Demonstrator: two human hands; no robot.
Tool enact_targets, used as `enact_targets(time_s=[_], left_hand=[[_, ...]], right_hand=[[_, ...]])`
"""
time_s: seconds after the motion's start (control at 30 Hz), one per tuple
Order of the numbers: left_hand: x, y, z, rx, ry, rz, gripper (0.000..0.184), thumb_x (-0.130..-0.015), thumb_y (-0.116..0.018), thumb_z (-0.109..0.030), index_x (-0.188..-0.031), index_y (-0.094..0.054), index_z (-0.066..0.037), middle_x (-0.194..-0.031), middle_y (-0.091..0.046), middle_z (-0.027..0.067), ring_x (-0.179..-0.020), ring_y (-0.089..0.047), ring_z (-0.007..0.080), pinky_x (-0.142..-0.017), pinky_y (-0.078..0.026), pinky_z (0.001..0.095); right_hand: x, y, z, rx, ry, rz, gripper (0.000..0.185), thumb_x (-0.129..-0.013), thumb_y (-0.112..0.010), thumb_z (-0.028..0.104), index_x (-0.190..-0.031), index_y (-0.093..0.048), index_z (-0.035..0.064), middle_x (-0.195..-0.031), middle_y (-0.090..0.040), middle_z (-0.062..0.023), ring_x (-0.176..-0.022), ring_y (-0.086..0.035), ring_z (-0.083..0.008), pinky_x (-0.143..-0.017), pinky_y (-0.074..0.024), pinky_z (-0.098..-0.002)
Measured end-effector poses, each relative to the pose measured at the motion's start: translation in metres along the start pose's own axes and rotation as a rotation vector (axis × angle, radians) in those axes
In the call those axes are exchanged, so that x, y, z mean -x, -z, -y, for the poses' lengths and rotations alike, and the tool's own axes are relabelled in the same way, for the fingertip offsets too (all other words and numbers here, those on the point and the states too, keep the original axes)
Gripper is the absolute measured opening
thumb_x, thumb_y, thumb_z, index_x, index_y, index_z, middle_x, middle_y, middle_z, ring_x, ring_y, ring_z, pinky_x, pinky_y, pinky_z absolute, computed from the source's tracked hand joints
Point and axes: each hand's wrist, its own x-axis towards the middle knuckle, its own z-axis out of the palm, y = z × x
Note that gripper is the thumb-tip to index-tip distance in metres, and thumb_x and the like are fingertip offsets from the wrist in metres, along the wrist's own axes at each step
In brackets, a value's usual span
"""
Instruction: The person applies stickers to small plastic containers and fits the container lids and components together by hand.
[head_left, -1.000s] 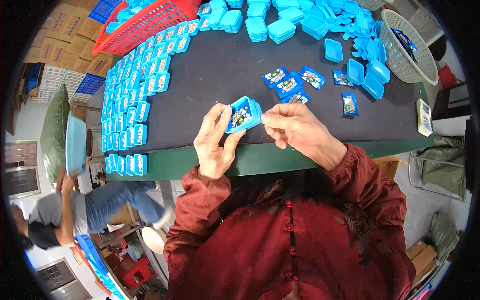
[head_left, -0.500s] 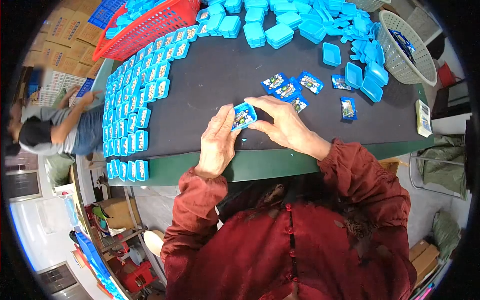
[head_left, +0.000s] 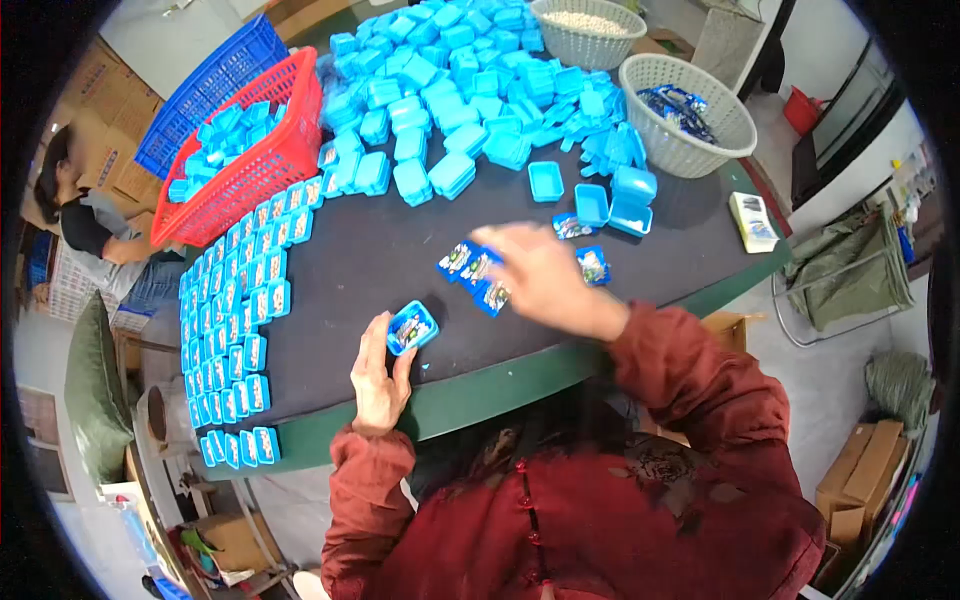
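The left hand has a small open box in a light grasp: the fingers bend along its left side and the thumb comes up near its lower edge, so the box lies just past the fingertips. Held by the side and edge, its mouth stays uncovered, probably so that nothing blocks the inside, where a printed packet seems to lie. I cannot tell whether it rests on the table or is raised slightly.

The right hand is blurred, palm down, its fingers reaching over the loose packets; whether they pinch one or touch nothing, I cannot tell. Those packets overlap close to the fingers, likely for a short reach. Another packet is beyond the hand, near the open containers.

Further out, filled boxes stand in close rows on the table's left, perhaps grouped to keep them apart from the heaped blue pieces at the far side. A grey basket holds more packets, with a stack of cards nearby. To the left are a red basket and a co-worker.
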Motion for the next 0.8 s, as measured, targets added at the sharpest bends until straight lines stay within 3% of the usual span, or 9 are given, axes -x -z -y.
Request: enact_targets(time_s=[0.07,0.13,0.17,0.2,0.33,0.5,0.67,0.77,0.8], left_hand=[[-0.002,-0.001,0.002,0.005,-0.034,0.001,0.045,-0.075,-0.064,0.004,-0.119,-0.054,0.003,-0.118,-0.056,0.0179,-0.098,-0.059,0.0309,-0.086,-0.047,0.0338],[-0.001,0.0,0.003,-0.004,-0.078,0.027,0.048,-0.074,-0.065,0.006,-0.12,-0.053,0.003,-0.119,-0.055,0.0178,-0.099,-0.058,0.0319,-0.086,-0.047,0.0347],[-0.001,0.002,0.003,-0.011,-0.099,0.045,0.05,-0.073,-0.065,0.007,-0.121,-0.052,0.003,-0.12,-0.054,0.0178,-0.1,-0.057,0.0324,-0.086,-0.047,0.0352],[-0.001,0.004,0.002,-0.016,-0.105,0.04,0.05,-0.073,-0.065,0.007,-0.121,-0.052,0.003,-0.12,-0.054,0.0178,-0.1,-0.057,0.0324,-0.086,-0.047,0.0352],[-0.005,0.004,-0.009,-0.022,-0.088,0.068,0.049,-0.073,-0.065,0.006,-0.12,-0.052,0.003,-0.119,-0.053,0.0175,-0.1,-0.057,0.0315,-0.086,-0.047,0.0345],[-0.006,0.002,-0.008,-0.011,-0.064,0.067,0.048,-0.073,-0.065,0.006,-0.12,-0.053,0.003,-0.119,-0.053,0.0172,-0.1,-0.057,0.0308,-0.087,-0.047,0.0339],[-0.005,0.001,-0.006,0.004,-0.062,0.064,0.048,-0.073,-0.065,0.005,-0.12,-0.053,0.003,-0.12,-0.052,0.0175,-0.101,-0.056,0.0304,-0.087,-0.046,0.0332],[-0.004,-0.002,-0.005,0.034,-0.042,0.055,0.046,-0.074,-0.066,0.002,-0.118,-0.054,0.002,-0.119,-0.053,0.0171,-0.101,-0.056,0.0302,-0.088,-0.046,0.0339],[-0.004,-0.002,-0.004,0.047,-0.033,0.049,0.046,-0.074,-0.067,0.0,-0.118,-0.055,0.002,-0.119,-0.054,0.017,-0.1,-0.056,0.0301,-0.088,-0.046,0.0343]], right_hand=[[-0.018,0.034,-0.041,0.381,-0.042,-0.003,0.022,-0.072,-0.063,0.01,-0.094,-0.065,0.0082,-0.103,-0.064,-0.0074,-0.081,-0.059,-0.0286,-0.074,-0.0447,-0.038],[-0.038,0.054,-0.102,0.745,-0.048,0.07,0.025,-0.071,-0.06,0.007,-0.095,-0.065,0.0107,-0.106,-0.062,-0.0073,-0.086,-0.058,-0.0304,-0.073,-0.044,-0.0382],[-0.043,0.06,-0.135,0.908,0.021,0.098,0.035,-0.071,-0.06,0.007,-0.106,-0.061,0.0123,-0.11,-0.057,-0.0113,-0.087,-0.057,-0.0335,-0.076,-0.0447,-0.0414],[-0.052,0.068,-0.142,0.907,0.024,0.088,0.035,-0.071,-0.06,0.007,-0.106,-0.061,0.0123,-0.11,-0.057,-0.0113,-0.087,-0.057,-0.0335,-0.076,-0.0447,-0.0414],[-0.081,0.088,-0.158,0.695,-0.414,0.568,0.038,-0.071,-0.061,0.01,-0.108,-0.057,0.0109,-0.104,-0.056,-0.0147,-0.085,-0.054,-0.0359,-0.073,-0.0467,-0.0451],[-0.082,0.058,-0.173,0.704,-0.45,0.522,0.057,-0.071,-0.062,0.01,-0.125,-0.047,0.0173,-0.109,-0.053,-0.0195,-0.086,-0.053,-0.0403,-0.08,-0.0467,-0.0475],[-0.066,0.03,-0.149,0.704,-0.104,0.501,0.045,-0.069,-0.062,0.008,-0.113,-0.056,0.0162,-0.099,-0.053,-0.0156,-0.085,-0.054,-0.0394,-0.075,-0.0481,-0.0449],[-0.058,0.018,-0.109,0.599,0.001,0.472,0.035,-0.071,-0.062,0.009,-0.106,-0.059,0.0156,-0.102,-0.054,-0.0148,-0.086,-0.054,-0.0376,-0.074,-0.0478,-0.0444],[-0.057,0.014,-0.103,0.432,0.059,0.459,0.03,-0.074,-0.061,0.01,-0.104,-0.061,0.0159,-0.104,-0.054,-0.0144,-0.086,-0.054,-0.0365,-0.073,-0.0476,-0.0433]])
